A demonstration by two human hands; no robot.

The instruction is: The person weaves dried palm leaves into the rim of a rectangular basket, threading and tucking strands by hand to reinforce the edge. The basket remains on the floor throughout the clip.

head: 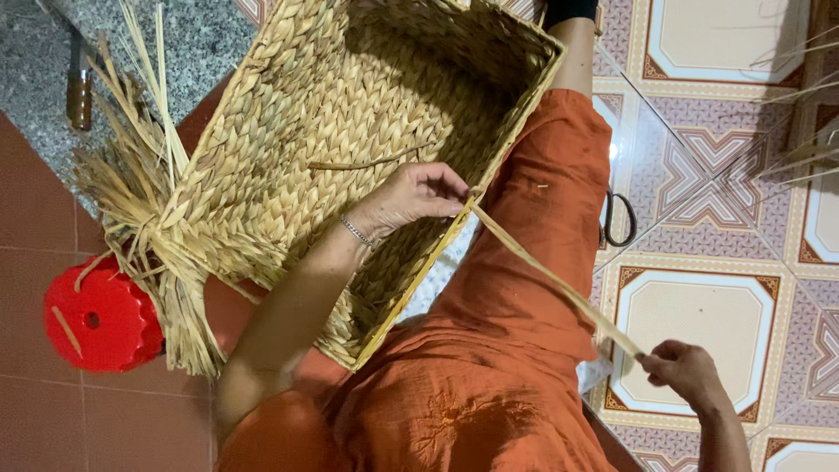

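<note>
A large rectangular woven straw basket [350,114] lies tilted across my lap, its open side facing me. My left hand [411,197] reaches inside it and pinches a flat dried straw strand [559,284] at the basket's near rim. The strand runs taut down to the right, where my right hand [686,367] grips its other end above the tiled floor. A silver bracelet sits on my left wrist. Loose uncut straw ends [140,183] stick out from the basket's left corner.
My orange garment [524,288] covers my lap under the basket. A red plastic stool [100,319] stands at the left on red tiles. Black-handled scissors [619,218] lie on the patterned floor tiles at right. More straw strands [804,131] lie at the far right.
</note>
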